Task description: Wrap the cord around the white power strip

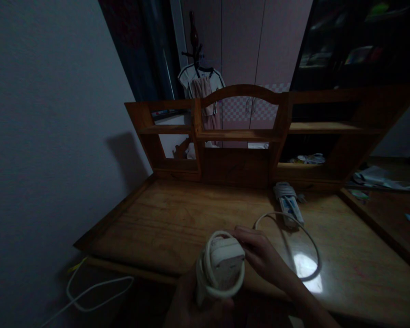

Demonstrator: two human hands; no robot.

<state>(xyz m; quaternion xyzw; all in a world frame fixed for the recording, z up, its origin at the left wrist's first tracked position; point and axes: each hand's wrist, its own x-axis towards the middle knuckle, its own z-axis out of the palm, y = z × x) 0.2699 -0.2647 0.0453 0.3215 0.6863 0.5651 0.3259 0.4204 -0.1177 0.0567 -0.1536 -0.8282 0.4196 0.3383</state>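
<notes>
A white power strip [227, 266] is held up at the front edge of the desk, with turns of its own cord looped around it. My left hand [194, 298] is closed around its lower part. On the strip's right side, my right hand [254, 248] pinches the cord; the exact fingertip contact is partly hidden. From there a loose length of the cord [316, 250] arcs over the desk to the right. Farther back lies a second power strip [289, 205], its cord wound round one end.
The wooden desk [164, 214] carries a shelf unit [239, 134] along its back. A wall [54, 136] borders the left side. A thin white cable [99, 291] hangs at lower left. Clothes [201, 79] hang on a rack behind, and papers [379, 177] lie at far right.
</notes>
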